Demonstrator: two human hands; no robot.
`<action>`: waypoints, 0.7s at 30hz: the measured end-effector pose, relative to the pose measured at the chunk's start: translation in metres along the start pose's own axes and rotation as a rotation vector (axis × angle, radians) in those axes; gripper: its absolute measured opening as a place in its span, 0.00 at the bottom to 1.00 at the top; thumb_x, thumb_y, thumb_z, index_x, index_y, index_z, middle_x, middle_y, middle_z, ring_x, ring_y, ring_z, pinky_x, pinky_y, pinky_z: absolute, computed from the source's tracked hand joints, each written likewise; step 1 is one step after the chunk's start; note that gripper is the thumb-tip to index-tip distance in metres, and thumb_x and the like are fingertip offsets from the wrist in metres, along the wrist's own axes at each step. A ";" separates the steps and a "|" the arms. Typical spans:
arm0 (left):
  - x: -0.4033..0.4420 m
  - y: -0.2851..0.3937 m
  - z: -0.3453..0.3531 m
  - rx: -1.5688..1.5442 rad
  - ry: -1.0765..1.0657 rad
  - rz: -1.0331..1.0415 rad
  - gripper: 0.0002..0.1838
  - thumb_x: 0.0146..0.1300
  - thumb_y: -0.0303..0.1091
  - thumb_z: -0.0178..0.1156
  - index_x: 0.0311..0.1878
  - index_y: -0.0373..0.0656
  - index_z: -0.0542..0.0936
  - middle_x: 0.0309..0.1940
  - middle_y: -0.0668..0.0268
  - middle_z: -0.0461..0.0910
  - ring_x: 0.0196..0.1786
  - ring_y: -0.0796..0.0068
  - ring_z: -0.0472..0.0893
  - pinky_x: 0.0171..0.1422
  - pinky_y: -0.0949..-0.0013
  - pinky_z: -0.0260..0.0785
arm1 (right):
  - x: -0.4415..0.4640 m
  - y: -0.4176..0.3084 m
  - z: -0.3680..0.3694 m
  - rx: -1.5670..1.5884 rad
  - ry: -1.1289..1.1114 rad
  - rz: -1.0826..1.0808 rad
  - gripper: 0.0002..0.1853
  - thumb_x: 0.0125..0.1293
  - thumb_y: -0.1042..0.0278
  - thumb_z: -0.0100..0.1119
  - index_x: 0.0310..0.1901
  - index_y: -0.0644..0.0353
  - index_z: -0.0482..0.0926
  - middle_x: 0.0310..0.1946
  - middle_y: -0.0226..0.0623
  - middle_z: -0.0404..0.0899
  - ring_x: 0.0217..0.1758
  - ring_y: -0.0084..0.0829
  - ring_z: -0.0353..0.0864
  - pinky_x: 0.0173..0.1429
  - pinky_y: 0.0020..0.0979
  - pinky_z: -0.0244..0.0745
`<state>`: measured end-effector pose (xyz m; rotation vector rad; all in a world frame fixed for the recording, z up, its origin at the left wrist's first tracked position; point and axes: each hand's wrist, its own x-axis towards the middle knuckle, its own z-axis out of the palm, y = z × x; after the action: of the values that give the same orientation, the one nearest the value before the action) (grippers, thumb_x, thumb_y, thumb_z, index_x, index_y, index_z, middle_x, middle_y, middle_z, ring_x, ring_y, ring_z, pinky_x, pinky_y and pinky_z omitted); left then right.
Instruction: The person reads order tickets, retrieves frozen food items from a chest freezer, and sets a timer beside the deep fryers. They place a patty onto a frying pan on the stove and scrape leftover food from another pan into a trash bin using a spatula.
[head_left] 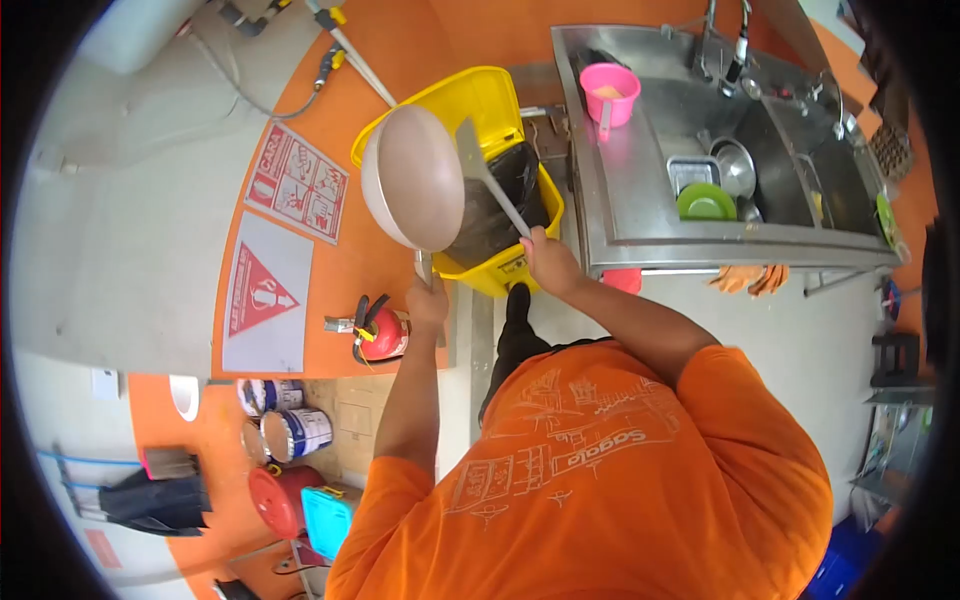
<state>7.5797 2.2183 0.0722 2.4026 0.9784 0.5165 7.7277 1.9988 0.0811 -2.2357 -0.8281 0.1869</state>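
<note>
My left hand [428, 300] is closed round the handle of a deep, light-coloured wok [420, 180]. The wok is tilted over a yellow trash bin [490, 272], its inside facing up and right. In my right hand [551, 260] is the grey handle of a spatula [493, 185], fingers wrapped round its lower end. The spatula's flat blade points up and left, close to the wok's right rim; I cannot tell whether they touch. The bin's yellow lid [480, 95] stands open, and a black bag [500, 205] lines the bin. The wok hides part of the bin.
To the right is a steel sink [620, 215] holding a green plate [706, 202] and metal bowls. On its counter sits a pink dipper [609, 95]. Orange gloves [750, 279] hang under the front edge. A fire extinguisher [382, 333] is by the left wall, near paint buckets [297, 433].
</note>
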 end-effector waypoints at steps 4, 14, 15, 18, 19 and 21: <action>-0.029 -0.031 0.004 -0.172 0.002 -0.036 0.15 0.70 0.41 0.56 0.44 0.36 0.75 0.24 0.58 0.79 0.23 0.68 0.79 0.29 0.62 0.71 | 0.010 0.007 0.003 -0.040 -0.100 -0.306 0.15 0.73 0.58 0.47 0.40 0.64 0.68 0.21 0.54 0.77 0.28 0.60 0.79 0.32 0.57 0.71; -0.327 -0.011 -0.169 -0.617 -0.323 -0.718 0.19 0.64 0.41 0.59 0.56 0.43 0.76 0.40 0.55 0.82 0.44 0.63 0.81 0.52 0.61 0.72 | -0.118 -0.001 -0.019 0.993 0.043 0.267 0.23 0.74 0.52 0.47 0.57 0.65 0.67 0.36 0.38 0.78 0.25 0.29 0.76 0.29 0.32 0.76; -0.364 -0.017 -0.187 -0.576 -0.255 -0.700 0.20 0.64 0.43 0.59 0.56 0.43 0.76 0.40 0.54 0.83 0.43 0.62 0.81 0.52 0.61 0.72 | -0.135 0.005 -0.014 1.018 -0.216 0.306 0.28 0.74 0.50 0.47 0.65 0.66 0.62 0.37 0.42 0.79 0.25 0.29 0.78 0.29 0.32 0.80; -0.482 -0.037 -0.219 -0.615 -0.098 -0.818 0.21 0.64 0.47 0.60 0.53 0.41 0.77 0.35 0.59 0.82 0.36 0.69 0.80 0.47 0.63 0.74 | -0.185 0.004 0.024 0.244 -0.162 -0.372 0.24 0.73 0.55 0.51 0.58 0.69 0.66 0.31 0.44 0.75 0.28 0.29 0.74 0.32 0.32 0.75; -0.521 -0.050 -0.224 -0.594 -0.050 -0.878 0.22 0.64 0.46 0.60 0.54 0.42 0.77 0.37 0.56 0.82 0.39 0.64 0.81 0.49 0.62 0.74 | -0.207 0.004 0.036 0.136 -0.269 -0.410 0.18 0.72 0.59 0.52 0.49 0.69 0.68 0.31 0.45 0.74 0.28 0.32 0.71 0.33 0.35 0.71; -0.585 -0.072 -0.240 -0.646 -0.014 -1.067 0.22 0.63 0.45 0.61 0.55 0.42 0.77 0.39 0.53 0.83 0.41 0.61 0.83 0.50 0.61 0.74 | -0.257 -0.029 0.055 0.002 -0.466 -0.364 0.14 0.70 0.62 0.53 0.37 0.68 0.70 0.26 0.41 0.70 0.26 0.35 0.66 0.33 0.39 0.65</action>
<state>7.0257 1.9103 0.1334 1.0891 1.5821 0.3149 7.4915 1.8889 0.0332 -2.0203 -1.4625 0.5444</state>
